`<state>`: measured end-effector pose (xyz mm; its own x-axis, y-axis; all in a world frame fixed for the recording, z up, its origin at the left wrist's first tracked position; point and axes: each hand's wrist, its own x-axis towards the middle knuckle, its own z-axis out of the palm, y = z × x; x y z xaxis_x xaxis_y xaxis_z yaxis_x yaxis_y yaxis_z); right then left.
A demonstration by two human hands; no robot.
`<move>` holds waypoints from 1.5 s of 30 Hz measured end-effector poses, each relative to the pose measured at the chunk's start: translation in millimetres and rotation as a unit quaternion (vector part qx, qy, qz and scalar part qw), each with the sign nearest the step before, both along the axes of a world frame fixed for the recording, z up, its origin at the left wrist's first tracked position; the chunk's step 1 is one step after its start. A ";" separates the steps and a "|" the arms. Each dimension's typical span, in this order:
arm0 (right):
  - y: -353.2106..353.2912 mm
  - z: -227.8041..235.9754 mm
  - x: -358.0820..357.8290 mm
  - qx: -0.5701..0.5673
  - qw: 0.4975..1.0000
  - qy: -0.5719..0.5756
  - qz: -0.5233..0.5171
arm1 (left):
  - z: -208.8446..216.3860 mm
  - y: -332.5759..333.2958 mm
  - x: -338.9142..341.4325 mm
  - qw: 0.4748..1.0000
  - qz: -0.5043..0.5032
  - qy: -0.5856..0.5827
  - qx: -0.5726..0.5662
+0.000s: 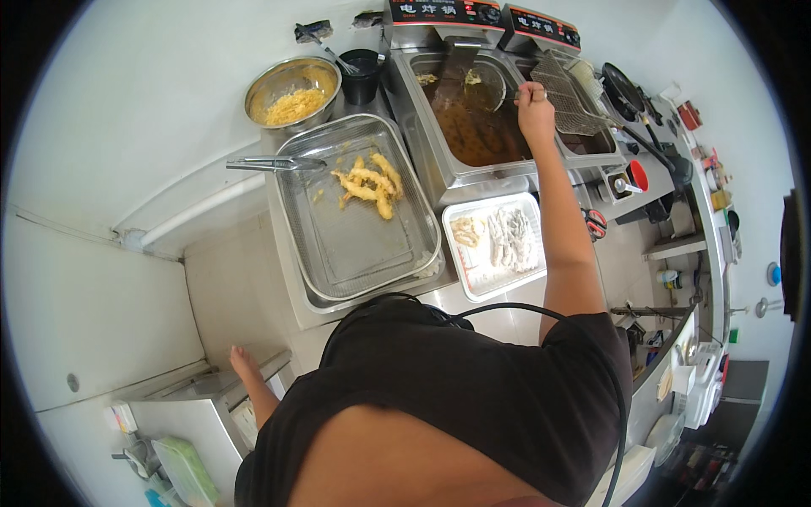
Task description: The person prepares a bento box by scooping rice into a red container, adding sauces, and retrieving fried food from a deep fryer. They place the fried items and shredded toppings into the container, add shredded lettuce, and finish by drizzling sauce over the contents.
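My right hand (534,111) reaches over the electric deep fryer, its fingers wrapped round the handle of a round wire skimmer (500,83). The skimmer sits in the brown oil (477,131), with pale fried bits in and near it. Down by my left side hangs my left hand (243,360), away from the food; its fingers are too small to make out. Golden battered fried strips (370,184) lie on a mesh-lined steel tray (317,253) left of the fryer. In front of the fryer, a white tray (475,286) holds pale, flour-coated strips (508,237).
Metal tongs (274,163) rest across the tray's left rim. Behind it stand a steel bowl (253,106) of yellow crumbs and a black container (361,84) with a utensil. A wire fry basket (564,97) sits over the second fryer well. Red-handled scissors (596,224) lie right of my forearm.
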<state>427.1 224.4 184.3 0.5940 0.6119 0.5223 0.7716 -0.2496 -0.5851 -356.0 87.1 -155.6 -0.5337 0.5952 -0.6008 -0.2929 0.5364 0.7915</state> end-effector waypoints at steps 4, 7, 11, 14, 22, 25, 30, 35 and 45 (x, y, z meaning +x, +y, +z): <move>-27.0 -9.4 12.8 0.029 0.998 0.011 0.053 | -35.9 -60.5 -11.8 0.996 0.011 0.007 -0.090; -39.5 -13.2 14.8 0.092 0.987 0.095 0.087 | -39.3 -73.3 -5.0 0.995 -0.003 0.009 -0.098; -37.3 -21.2 -4.0 0.120 0.972 0.166 0.114 | -32.6 -61.4 6.9 0.995 -0.051 0.012 -0.080; -19.2 -24.0 -27.9 0.065 0.989 0.093 0.094 | -25.6 -35.3 15.9 0.993 -0.092 0.029 -0.070; 23.6 -16.5 -86.8 0.049 0.997 -0.007 0.056 | -19.7 -3.7 29.7 0.990 -0.123 0.017 -0.070; 17.6 -12.5 -81.7 0.047 0.996 0.018 0.078 | -43.0 -11.8 15.9 0.990 -0.126 0.027 -0.052; -17.4 -7.4 -38.5 0.202 0.928 0.254 0.181 | -59.3 -46.3 0.8 0.983 -0.160 0.057 -0.076; -55.9 -13.7 -4.1 0.263 0.869 0.398 0.131 | -47.2 -56.5 11.8 0.982 -0.123 0.071 -0.121; -89.5 -3.8 31.3 0.276 0.831 0.476 0.086 | -47.7 -35.1 14.7 0.986 -0.117 0.111 -0.028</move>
